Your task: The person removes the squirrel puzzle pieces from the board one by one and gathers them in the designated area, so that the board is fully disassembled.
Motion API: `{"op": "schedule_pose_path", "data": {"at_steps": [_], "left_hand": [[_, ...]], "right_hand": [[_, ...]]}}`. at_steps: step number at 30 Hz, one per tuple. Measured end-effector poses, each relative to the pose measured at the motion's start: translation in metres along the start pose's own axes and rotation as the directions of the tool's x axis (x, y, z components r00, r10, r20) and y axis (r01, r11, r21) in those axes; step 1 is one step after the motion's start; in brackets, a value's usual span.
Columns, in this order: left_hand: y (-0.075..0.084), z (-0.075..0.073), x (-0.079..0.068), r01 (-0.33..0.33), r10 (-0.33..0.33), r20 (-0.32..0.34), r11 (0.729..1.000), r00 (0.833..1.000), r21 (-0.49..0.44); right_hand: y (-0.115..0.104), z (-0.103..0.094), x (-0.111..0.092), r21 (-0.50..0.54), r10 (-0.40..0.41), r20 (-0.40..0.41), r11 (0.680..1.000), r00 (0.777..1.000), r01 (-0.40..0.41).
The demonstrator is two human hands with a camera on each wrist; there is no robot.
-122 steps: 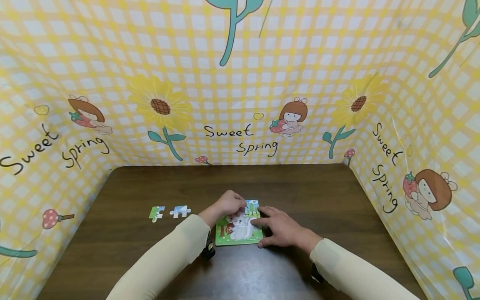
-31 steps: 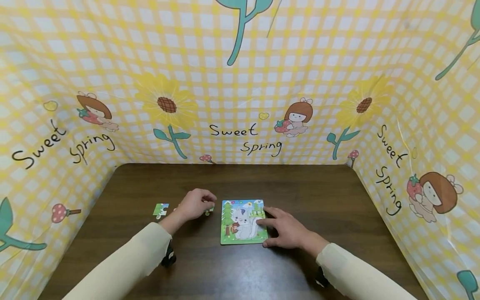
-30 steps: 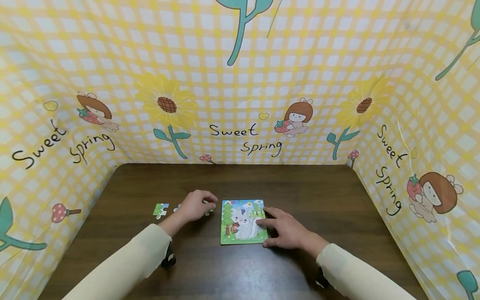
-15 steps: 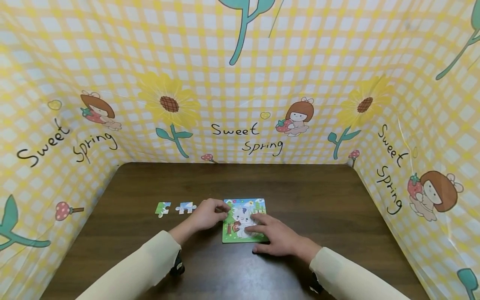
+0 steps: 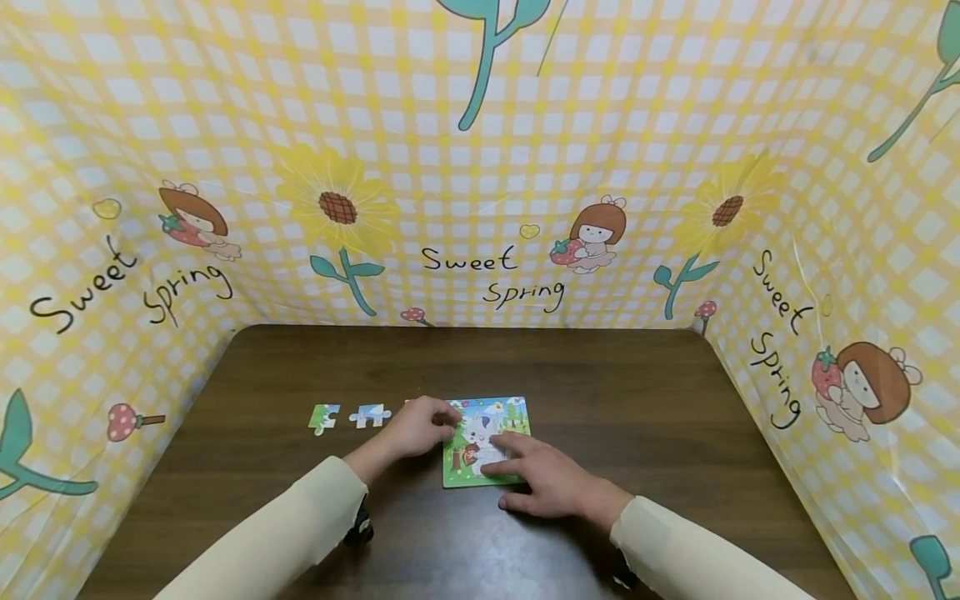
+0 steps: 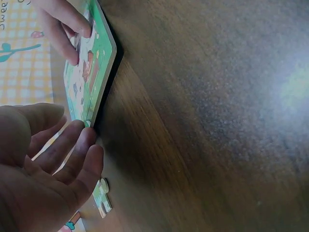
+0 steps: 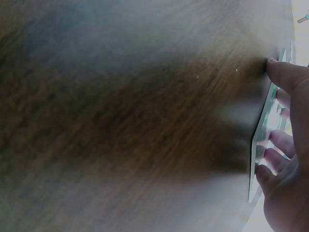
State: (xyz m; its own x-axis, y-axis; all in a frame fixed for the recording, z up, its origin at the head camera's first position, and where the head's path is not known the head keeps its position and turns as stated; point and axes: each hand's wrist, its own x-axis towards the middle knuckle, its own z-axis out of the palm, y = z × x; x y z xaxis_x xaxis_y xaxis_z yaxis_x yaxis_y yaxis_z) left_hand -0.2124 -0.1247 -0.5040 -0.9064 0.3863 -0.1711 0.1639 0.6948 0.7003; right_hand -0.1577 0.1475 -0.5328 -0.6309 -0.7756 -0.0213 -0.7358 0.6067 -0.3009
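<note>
A square puzzle board (image 5: 463, 477) with a white cartoon animal lies flat on the brown table. My left hand (image 5: 422, 427) is at its left edge, fingertips right at the rim; in the left wrist view the fingers (image 6: 87, 137) are loosely bent, with no piece showing between them. Spread over the board's lower right part is my right hand (image 5: 551, 479), its fingertips resting on the picture and its thumb near the front edge. Two loose puzzle pieces lie to the left: a green one (image 5: 324, 417) and a blue-white one (image 5: 371, 416).
The dark wooden table (image 5: 600, 367) is enclosed on three sides by a yellow checked cloth (image 5: 480, 183) with flowers and cartoon figures. A small bit of something light shows just behind the left hand, mostly hidden by it.
The left hand has gone from over the board out to its left, then back right to the board's left edge. The right hand has slid left from the right edge onto the picture.
</note>
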Motion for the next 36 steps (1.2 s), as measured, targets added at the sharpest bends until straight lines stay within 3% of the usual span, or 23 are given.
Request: {"op": "schedule_pose_path", "data": {"at_steps": [28, 36], "left_hand": [[0.005, 0.007, 0.016, -0.03, 0.029, 0.023, 0.998, 0.999, 0.06], [0.007, 0.009, 0.02, -0.022, 0.021, 0.015, 0.996, 1.0, 0.085]], "right_hand": [[-0.005, -0.006, 0.003, -0.067, 0.005, 0.056, 0.998, 0.998, -0.001], [-0.011, -0.012, 0.012, -0.16, -0.004, 0.093, 0.987, 0.996, 0.019]]}}
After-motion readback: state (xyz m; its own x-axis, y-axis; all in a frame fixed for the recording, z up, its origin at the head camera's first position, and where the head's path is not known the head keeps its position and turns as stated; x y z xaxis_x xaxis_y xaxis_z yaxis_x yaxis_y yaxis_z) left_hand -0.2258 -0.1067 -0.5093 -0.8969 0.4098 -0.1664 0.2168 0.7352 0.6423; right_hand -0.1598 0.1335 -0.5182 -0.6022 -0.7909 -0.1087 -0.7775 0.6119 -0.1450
